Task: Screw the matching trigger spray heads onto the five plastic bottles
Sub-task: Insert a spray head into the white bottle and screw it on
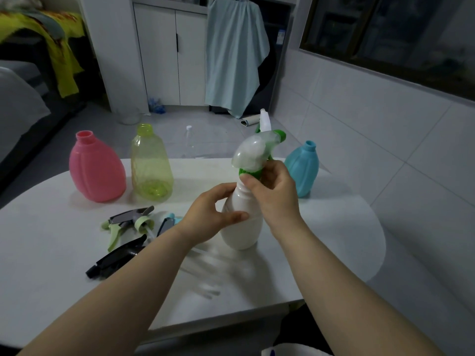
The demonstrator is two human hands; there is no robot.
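While pink bottle (pixel 97 168) stands empty, hands grip white bottle (pixel 243 222) and its spray head (pixel 253 154).

Both hands (pixel 246 201) grip white bottle (pixel 241 227), green-collared sprayer (pixel 257 152).

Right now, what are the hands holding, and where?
Left hand grips the white bottle by its body; right hand pinches the green collar of its spray head.

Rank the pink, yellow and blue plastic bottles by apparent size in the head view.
1. Opaque pink plastic bottle, widest.
2. Translucent yellow plastic bottle: slimmer, about as tall, close to pink.
3. Opaque blue plastic bottle, smallest; partly hidden by the right hand, so unsure.
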